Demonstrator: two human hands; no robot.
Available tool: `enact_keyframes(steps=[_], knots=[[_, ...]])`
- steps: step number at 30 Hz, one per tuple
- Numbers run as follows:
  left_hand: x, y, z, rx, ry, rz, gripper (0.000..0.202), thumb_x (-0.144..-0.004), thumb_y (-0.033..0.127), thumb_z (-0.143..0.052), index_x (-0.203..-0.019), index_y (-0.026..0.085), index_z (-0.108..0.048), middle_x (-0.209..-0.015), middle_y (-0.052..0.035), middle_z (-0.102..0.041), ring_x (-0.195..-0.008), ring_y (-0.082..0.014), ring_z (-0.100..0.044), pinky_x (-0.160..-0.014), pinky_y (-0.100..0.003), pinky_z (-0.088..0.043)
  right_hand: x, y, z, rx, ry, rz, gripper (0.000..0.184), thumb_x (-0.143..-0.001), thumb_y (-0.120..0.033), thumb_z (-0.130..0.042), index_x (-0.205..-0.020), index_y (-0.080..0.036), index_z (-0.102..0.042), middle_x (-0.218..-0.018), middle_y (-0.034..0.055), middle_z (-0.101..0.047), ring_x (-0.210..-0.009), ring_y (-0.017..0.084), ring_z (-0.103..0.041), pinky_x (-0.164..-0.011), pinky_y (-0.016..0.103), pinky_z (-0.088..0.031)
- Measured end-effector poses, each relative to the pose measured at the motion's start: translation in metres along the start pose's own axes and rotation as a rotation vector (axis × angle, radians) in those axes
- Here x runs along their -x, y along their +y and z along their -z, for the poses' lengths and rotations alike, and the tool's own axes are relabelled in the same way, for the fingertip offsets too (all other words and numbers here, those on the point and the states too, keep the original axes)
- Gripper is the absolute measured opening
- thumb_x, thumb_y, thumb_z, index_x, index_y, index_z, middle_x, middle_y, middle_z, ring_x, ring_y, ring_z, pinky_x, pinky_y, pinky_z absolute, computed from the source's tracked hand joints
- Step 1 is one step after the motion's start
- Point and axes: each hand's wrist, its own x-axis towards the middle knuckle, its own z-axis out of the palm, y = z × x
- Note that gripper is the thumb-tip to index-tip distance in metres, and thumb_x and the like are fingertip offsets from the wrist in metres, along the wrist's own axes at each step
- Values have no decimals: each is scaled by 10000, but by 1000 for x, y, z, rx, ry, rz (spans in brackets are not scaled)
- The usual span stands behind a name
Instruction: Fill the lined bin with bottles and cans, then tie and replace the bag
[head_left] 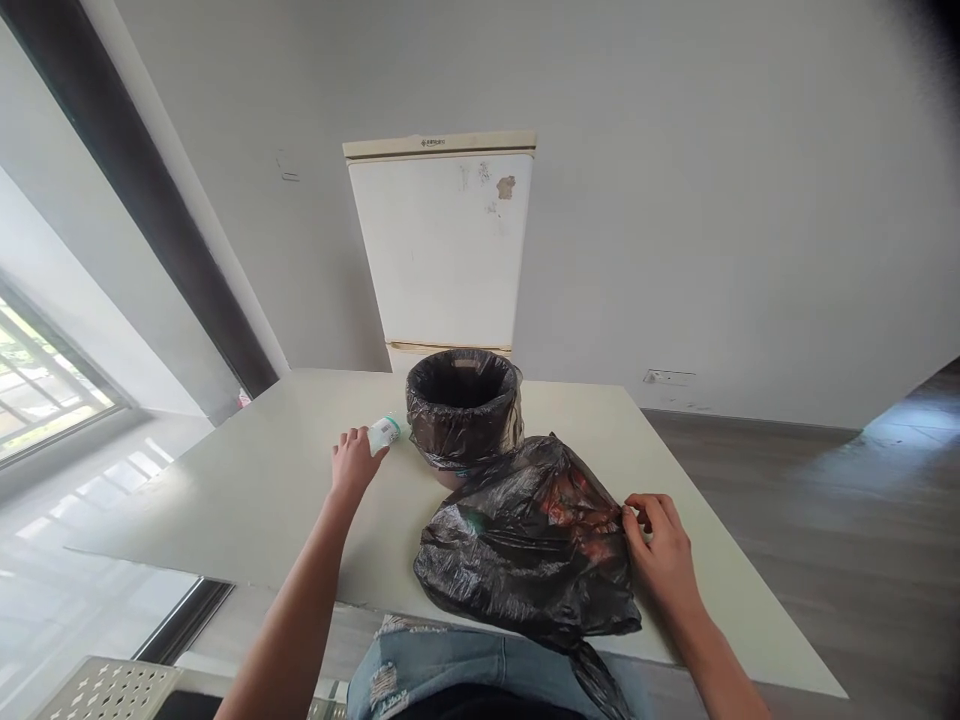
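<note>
Bare left arm stretches far forward, left hand (354,462) palm down with fingers curled closed. Right hand (660,548) sits nearer, on the right, thumb and fingertips pinched together.

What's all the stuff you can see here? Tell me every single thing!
table: one, off-white, middle of the room
bin: one, lined with a black bag, on the table's far side
full bag: one, black, on the table's near edge
small bottle: one, white with a label, left of the bin
fridge: one, white, against the wall behind the table
window: one, far left
floor: grey wood, right
perforated panel: one, white, bottom left
jeans: blue, ripped, bottom centre
left hand: fingertips at the small bottle
right hand: pinching the full bag's right edge
</note>
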Motion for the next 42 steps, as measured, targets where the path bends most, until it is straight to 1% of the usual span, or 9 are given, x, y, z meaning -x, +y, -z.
enact_keyframes(steps=[4,8,14,26,32,35,38,40,42], knots=[[2,-17,4,100,117,197,501,-912,515,-593,-1228,127,-589,-1240,-227,-649,-1203,-386,-590,-1003,-503,-467,-1,-3,2,-2,-37,9,214,-1029,-404,-481,-946,-239,-590,-968,62,-603,-818,221,-602,-742,358,-483],[0,-35,9,229,222,349,557,-939,611,-537,-1233,138,-563,-1176,-177,-692,-1074,-314,-675,-889,-421,-537,-2,-5,2,-10,-12,18,215,-1026,-404,-488,-934,-238,-590,-957,62,-602,-806,219,-592,-737,356,-478],[0,-48,6,286,338,367,542,-819,522,-722,-1219,183,-585,-1250,-162,-681,-1275,-346,-590,-1073,-459,-472,-1,-2,1,-11,23,-5,209,-1007,-404,-510,-952,-233,-617,-993,65,-571,-798,210,-584,-742,362,-486],[7,-47,7,338,302,427,665,-774,458,-810,-1301,188,-508,-1287,-156,-675,-1274,-355,-612,-1047,-486,-507,0,-2,2,-11,35,-23,178,-1000,-390,-523,-961,-235,-600,-999,57,-566,-793,205,-575,-746,363,-477],[16,-29,17,325,370,429,965,-735,528,-844,-1464,101,-376,-1538,-276,-443,-1515,-405,-345,-1181,-542,-380,0,0,1,-2,51,-36,169,-1002,-389,-524,-987,-235,-592,-1000,54,-570,-799,201,-570,-752,351,-471],[43,-1,26,347,553,315,748,-881,525,-694,-1430,90,-432,-1457,-254,-503,-1471,-380,-395,-1170,-537,-383,0,0,1,-2,58,-31,181,-1007,-403,-509,-988,-234,-572,-973,52,-578,-795,204,-570,-746,347,-465],[94,34,30,390,660,113,396,-964,439,-590,-1244,160,-572,-1215,-144,-638,-1147,-284,-629,-992,-439,-513,-1,1,1,-3,31,-30,179,-1017,-403,-491,-984,-239,-554,-936,45,-601,-799,211,-575,-750,343,-458],[138,56,30,393,628,-88,174,-1001,338,-545,-1066,193,-615,-962,-63,-680,-887,-209,-668,-863,-353,-532,0,1,1,-8,4,-31,178,-1023,-401,-483,-992,-241,-554,-932,44,-623,-803,214,-582,-754,342,-457],[182,73,29,429,478,-389,72,-974,201,-556,-999,210,-624,-849,-31,-672,-763,-167,-655,-791,-293,-524,0,0,1,-12,-14,-32,184,-1028,-402,-477,-991,-242,-559,-936,47,-635,-810,219,-587,-759,343,-456]])
